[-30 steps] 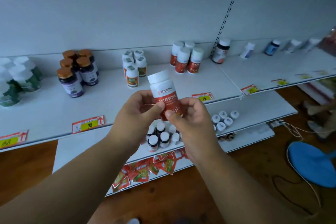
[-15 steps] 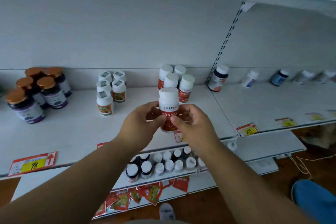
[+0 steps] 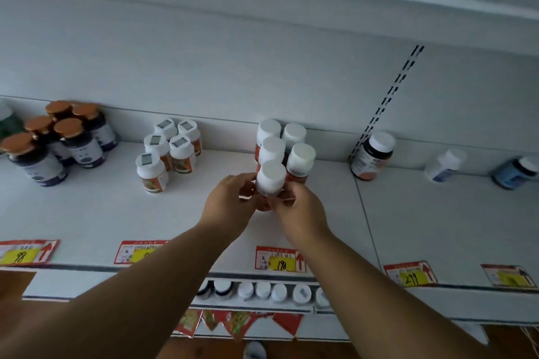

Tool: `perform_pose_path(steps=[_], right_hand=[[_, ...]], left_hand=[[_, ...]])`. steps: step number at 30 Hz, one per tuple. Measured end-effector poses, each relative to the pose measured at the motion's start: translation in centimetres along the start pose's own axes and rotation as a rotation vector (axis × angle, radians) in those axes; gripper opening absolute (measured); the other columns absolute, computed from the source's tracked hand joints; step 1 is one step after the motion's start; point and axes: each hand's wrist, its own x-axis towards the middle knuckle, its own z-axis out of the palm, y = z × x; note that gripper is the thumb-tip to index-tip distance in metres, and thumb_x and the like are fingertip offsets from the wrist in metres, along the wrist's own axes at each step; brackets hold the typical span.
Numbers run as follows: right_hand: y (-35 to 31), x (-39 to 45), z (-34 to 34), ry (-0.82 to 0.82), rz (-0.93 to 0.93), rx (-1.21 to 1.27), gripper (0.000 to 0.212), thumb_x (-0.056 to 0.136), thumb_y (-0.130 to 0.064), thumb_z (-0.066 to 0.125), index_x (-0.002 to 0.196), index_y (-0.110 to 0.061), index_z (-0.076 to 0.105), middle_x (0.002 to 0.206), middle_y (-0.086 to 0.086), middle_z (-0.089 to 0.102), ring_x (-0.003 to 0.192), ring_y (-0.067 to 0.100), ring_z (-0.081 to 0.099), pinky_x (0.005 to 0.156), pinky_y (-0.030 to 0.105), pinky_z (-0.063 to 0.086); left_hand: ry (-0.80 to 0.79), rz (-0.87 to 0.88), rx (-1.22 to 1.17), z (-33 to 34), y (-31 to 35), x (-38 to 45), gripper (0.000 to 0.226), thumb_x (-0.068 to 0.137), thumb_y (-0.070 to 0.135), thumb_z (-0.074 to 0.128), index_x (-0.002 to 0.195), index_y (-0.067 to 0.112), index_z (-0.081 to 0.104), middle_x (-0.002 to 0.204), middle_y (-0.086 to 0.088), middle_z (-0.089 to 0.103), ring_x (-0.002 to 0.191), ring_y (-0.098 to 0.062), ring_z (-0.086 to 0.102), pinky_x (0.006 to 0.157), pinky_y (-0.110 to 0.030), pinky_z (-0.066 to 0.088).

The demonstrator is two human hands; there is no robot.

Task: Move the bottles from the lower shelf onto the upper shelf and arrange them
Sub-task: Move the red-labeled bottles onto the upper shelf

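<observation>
A white-capped bottle with a red label (image 3: 270,176) stands on the upper shelf (image 3: 116,213), directly in front of a cluster of several matching red-label bottles (image 3: 300,157). My left hand (image 3: 230,202) grips its lower body from the left and my right hand (image 3: 294,207) grips it from the right. Fingers cover most of the label. Below the shelf edge, the caps of several more bottles (image 3: 262,290) show on the lower shelf (image 3: 437,304).
On the upper shelf stand orange-capped dark bottles (image 3: 58,140) at left, small white bottles with orange labels (image 3: 169,151), a dark bottle (image 3: 372,156) by the slotted upright, and other bottles (image 3: 446,165) at right. Price tags (image 3: 280,258) line the shelf edge. Red packets (image 3: 233,322) hang below.
Both hands carried the red-label bottle up and forward from above the lower shelf and it now stands on the upper shelf in front of the matching cluster. The camera tilted upward.
</observation>
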Motion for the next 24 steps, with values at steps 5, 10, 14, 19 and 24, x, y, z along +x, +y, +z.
perform_pose_path(steps=[5,10,14,19,24], right_hand=[[-0.2,0.7,0.3,0.008,0.007,0.0,0.018,0.093,-0.039,0.064,0.105,-0.025,0.066,0.104,-0.006,0.071,0.095,0.016,0.065,0.079,0.029,0.048],[-0.1,-1.0,0.5,0.09,0.05,0.023,0.019,0.092,-0.036,0.064,0.106,-0.023,0.06,0.102,-0.007,0.067,0.094,0.014,0.062,0.079,0.03,0.047],[-1.3,-4.1,1.5,0.159,0.063,0.032,0.017,0.092,-0.034,0.064,0.104,-0.023,0.058,0.101,-0.008,0.065,0.089,0.01,0.061,0.08,0.03,0.05],[-5.6,-10.1,5.8,0.243,0.004,0.069,0.023,0.093,-0.033,0.063,0.115,-0.027,0.057,0.106,-0.014,0.062,0.083,-0.004,0.057,0.068,0.015,0.041],[-10.6,-16.8,12.5,0.274,-0.08,0.126,0.024,0.094,-0.027,0.064,0.116,-0.03,0.056,0.109,-0.013,0.063,0.086,0.0,0.061,0.076,0.021,0.05]], left_hand=[[0.016,-0.04,0.001,0.1,-0.1,1.0,0.031,0.086,0.027,0.074,0.116,0.03,0.066,0.101,0.016,0.07,0.089,0.001,0.066,0.08,-0.02,0.052],[-0.024,-0.081,-0.019,-0.6,-0.3,0.4,0.037,0.082,0.031,0.077,0.115,0.029,0.06,0.1,0.014,0.068,0.091,-0.004,0.066,0.08,-0.023,0.052],[-0.041,-0.002,0.06,-2.7,-0.5,-2.0,0.036,0.086,0.028,0.073,0.119,0.024,0.061,0.101,0.012,0.065,0.088,-0.001,0.061,0.072,-0.012,0.044],[-0.086,0.136,-0.001,-9.1,-2.8,-7.7,0.026,0.088,0.02,0.07,0.111,0.027,0.062,0.097,0.016,0.067,0.085,0.003,0.062,0.069,-0.002,0.043],[-0.096,0.168,-0.059,-16.9,-7.7,-13.8,0.025,0.089,0.014,0.068,0.107,0.03,0.06,0.095,0.015,0.067,0.086,0.002,0.063,0.072,-0.004,0.045]])
